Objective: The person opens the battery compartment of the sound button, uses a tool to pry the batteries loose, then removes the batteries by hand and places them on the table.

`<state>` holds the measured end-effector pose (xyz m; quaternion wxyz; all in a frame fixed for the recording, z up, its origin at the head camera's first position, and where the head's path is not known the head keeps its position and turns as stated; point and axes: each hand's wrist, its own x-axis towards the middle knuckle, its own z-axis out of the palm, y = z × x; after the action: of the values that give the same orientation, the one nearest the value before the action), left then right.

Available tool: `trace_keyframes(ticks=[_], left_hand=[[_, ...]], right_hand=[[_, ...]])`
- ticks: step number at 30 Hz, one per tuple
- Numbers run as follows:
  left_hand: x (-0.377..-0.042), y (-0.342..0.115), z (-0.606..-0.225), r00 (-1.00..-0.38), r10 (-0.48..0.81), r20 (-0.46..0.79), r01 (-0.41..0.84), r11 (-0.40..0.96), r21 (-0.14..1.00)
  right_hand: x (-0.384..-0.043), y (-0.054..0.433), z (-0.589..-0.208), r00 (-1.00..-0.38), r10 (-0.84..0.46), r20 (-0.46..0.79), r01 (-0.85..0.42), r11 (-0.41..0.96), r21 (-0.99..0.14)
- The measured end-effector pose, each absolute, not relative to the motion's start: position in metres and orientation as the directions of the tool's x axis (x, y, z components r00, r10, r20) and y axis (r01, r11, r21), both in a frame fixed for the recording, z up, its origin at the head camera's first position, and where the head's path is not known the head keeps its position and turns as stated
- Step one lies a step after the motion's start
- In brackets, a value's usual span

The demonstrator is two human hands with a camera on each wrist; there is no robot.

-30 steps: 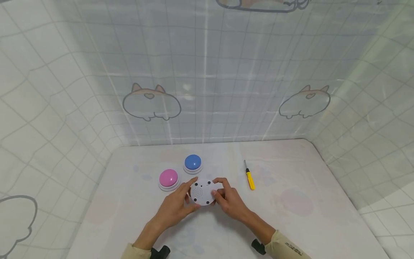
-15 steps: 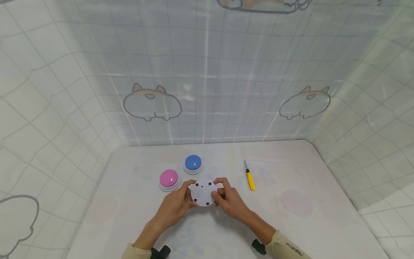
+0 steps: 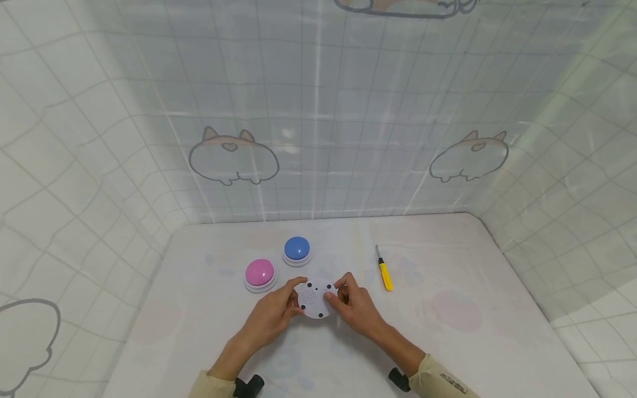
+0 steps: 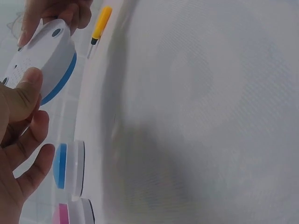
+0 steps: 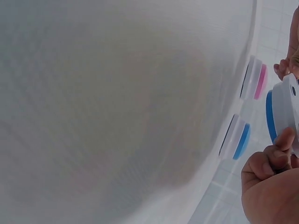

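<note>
Both hands hold a round white push button [image 3: 314, 301] above the table, its underside turned up. Speaker holes and several dark round spots show on that face. Its blue dome [image 4: 65, 81] faces down, as both wrist views show. My left hand [image 3: 269, 316] grips the left rim, index finger at the far edge and thumb [image 4: 29, 86] on the underside. On the right side, my right hand [image 3: 359, 312] pinches the rim with its thumb on the underside. Some fingers of each hand are hidden behind the button.
A pink-domed button [image 3: 260, 273] and a blue-domed button [image 3: 297, 249] stand upright on the table, left of and beyond the hands. A screwdriver with a yellow handle [image 3: 385, 277] lies to the right. Patterned curtains [image 3: 348, 138] enclose the table.
The held button has shifted slightly to the right and nearer the body. My left fingers have drawn in closer on its rim. The other buttons and the screwdriver stay put.
</note>
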<state>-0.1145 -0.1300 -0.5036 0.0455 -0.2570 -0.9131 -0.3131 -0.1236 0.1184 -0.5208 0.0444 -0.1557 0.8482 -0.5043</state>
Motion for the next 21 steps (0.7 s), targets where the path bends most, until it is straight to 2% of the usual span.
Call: trace_keyframes(ticks=[10, 21], left_hand=[[-0.115, -0.126, -0.508, -0.854, 0.476, 0.212, 0.504, 0.65, 0.569], [-0.117, -0.125, -0.511, -0.826, 0.513, 0.235, 0.553, 0.651, 0.52]], right_hand=[[-0.125, 0.124, -0.52, -0.969, -0.247, 0.027, -0.163, 0.545, -0.822], [-0.124, 0.13, -0.524, -0.932, -0.331, -0.146, -0.05, 0.519, -0.853]])
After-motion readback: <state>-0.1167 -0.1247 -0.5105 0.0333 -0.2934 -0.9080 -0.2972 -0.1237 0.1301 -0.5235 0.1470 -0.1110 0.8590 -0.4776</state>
